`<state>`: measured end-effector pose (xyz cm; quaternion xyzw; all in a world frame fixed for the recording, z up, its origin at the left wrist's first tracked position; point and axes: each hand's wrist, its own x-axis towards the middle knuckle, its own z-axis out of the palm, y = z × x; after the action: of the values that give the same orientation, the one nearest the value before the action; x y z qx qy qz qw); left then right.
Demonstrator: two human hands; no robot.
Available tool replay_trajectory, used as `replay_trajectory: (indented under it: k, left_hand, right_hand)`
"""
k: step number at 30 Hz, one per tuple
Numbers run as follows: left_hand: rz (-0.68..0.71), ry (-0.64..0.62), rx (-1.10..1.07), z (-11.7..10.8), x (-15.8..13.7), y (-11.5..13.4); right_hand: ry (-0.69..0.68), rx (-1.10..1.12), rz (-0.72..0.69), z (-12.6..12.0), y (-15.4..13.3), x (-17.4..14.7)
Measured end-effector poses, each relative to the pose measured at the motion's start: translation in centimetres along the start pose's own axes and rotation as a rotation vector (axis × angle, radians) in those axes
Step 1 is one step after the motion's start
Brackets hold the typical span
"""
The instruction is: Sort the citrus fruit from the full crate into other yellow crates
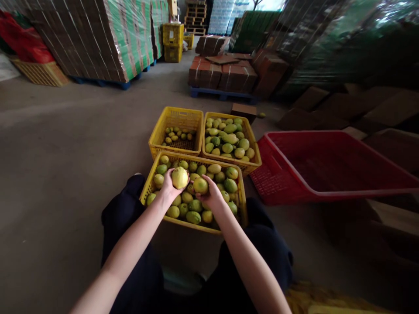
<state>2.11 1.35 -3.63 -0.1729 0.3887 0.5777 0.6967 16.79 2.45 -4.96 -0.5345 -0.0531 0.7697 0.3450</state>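
Observation:
My left hand [170, 184] is closed around a pale yellow lemon [180, 177]. Close beside it, my right hand [212, 192] grips a smaller yellow-green lemon [200, 186]. Both hands are over the near yellow crate [193, 225], which holds many green and yellow lemons [194, 217] and stands between my knees. Behind it on the left, a second yellow crate [157, 133] has a small number of little fruits [174, 138] at its bottom. The back right yellow crate [258, 160] is filled with larger, mostly green lemons [230, 138].
A large red plastic crate [284, 174] stands at the right, with cardboard pieces [347, 104] behind it. Bundled flat cartons [222, 72] lie on a blue pallet [222, 93] ahead. Wrapped stacks [131, 39] rise at the left, near stacked yellow crates [173, 41].

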Motion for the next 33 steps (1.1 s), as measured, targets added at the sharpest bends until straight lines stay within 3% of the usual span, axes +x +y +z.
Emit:
replay_trajectory:
  k: [18,27,30,33]
  left_hand:
    - [0.005,-0.066,-0.054,0.0,-1.0,0.7]
    - [0.055,-0.074,-0.136,-1.6,-2.0,1.9]
    - [0.037,-0.160,-0.160,-2.3,-2.4,1.9]
    - [0.027,-0.214,-0.074,-2.6,-2.9,1.4]
  right_hand:
    - [-0.002,0.064,-0.027,-0.2,0.0,-0.3]
    - [-0.090,0.077,-0.052,-0.6,0.5,0.1]
    - [-0.079,0.010,-0.147,-0.5,1.1,0.3]
    - [-0.090,-0.138,-0.426,-0.1,2.2,0.2]
